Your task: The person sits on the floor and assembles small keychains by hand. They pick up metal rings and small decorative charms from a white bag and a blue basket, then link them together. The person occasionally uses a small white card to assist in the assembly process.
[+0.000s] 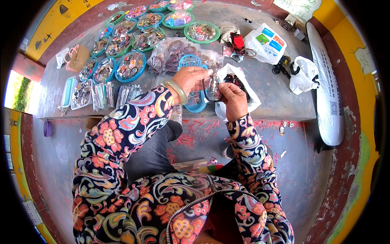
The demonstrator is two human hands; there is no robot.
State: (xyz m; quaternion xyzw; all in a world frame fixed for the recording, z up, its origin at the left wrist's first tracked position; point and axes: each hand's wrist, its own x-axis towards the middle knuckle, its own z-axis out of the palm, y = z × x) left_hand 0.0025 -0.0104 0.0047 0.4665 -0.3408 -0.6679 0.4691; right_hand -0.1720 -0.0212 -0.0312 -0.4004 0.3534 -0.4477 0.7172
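Both my hands are raised over the near edge of a grey platform, close together. My left hand (189,80), with a pale bangle at the wrist, pinches the top of a thin dark curved band (205,94). The lower end of that band runs to my right hand (234,97), whose fingers are closed at its side. Something clear, like a small plastic bag (213,84), shows between the hands; its exact shape is hard to make out. Behind my right hand lies an open white plastic bag (252,99) with dark items inside. A blue oval basket (196,106) sits just below my hands.
Several round baskets (130,66) of small colourful packets fill the platform's left and back. Clear bags (172,53) of purplish items and a blue basket (190,60) lie ahead. White bags (266,42) and a long wrapped board (327,93) are right. Red scraps (191,142) litter the floor.
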